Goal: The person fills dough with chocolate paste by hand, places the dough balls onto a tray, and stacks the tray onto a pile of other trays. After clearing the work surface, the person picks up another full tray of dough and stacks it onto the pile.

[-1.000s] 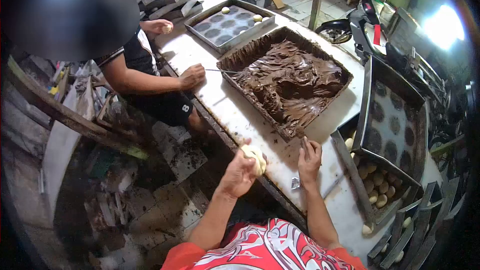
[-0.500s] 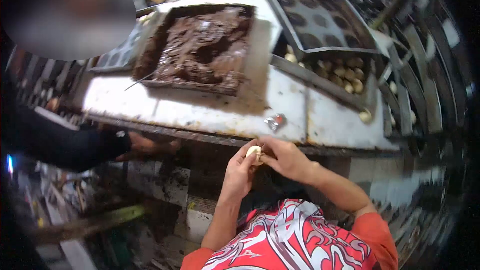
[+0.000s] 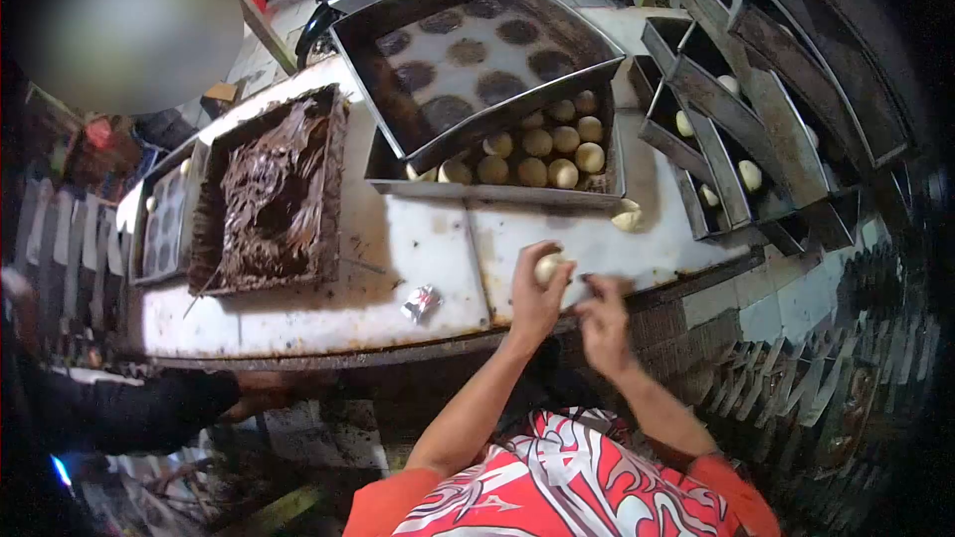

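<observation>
My left hand (image 3: 535,300) is raised over the front edge of the table, its fingers closed round a pale dough ball (image 3: 548,268). Just to the right is my right hand (image 3: 605,326), slightly blurred, apart from the ball, with its fingers loosely spread and nothing visible in them. Beyond both hands, a metal tray (image 3: 497,201) holds several round dough balls (image 3: 537,143). A lone lump of dough (image 3: 628,216) lies on the tabletop by that tray's front right corner.
A tray of dark chocolate paste (image 3: 274,194) sits left on the white table (image 3: 418,249), near a crumpled foil wrapper (image 3: 421,303). A tray with round marks (image 3: 468,52) rests on the dough tray. Narrow metal tins (image 3: 731,104) stand right; another person's sleeve (image 3: 189,406) shows left.
My view has swung right, bringing the metal tins into sight. My hands have separated: the left keeps the dough ball and is over the table edge, while the right has come off it.
</observation>
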The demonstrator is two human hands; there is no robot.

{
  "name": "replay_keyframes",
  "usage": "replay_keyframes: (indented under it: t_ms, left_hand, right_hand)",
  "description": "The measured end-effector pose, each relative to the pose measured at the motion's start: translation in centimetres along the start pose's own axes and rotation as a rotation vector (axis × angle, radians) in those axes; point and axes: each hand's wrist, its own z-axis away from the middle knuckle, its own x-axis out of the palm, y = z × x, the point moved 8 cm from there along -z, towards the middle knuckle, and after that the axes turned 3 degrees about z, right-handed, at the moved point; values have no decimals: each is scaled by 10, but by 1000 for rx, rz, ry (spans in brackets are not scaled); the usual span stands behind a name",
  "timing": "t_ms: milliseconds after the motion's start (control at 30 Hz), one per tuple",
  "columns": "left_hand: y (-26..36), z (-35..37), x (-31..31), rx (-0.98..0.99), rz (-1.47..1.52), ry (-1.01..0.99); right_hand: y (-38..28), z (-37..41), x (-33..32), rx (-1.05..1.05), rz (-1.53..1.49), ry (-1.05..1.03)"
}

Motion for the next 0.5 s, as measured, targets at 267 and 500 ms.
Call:
replay_keyframes:
  t_ms: [267, 500]
  left_hand:
    - [-25, 37, 29, 156, -988, -398]
    - [44, 84, -74, 173, -589, -400]
  right_hand:
    - [76, -84, 18, 94, -32, 78]
    - [46, -53, -15, -273, 486, -178]
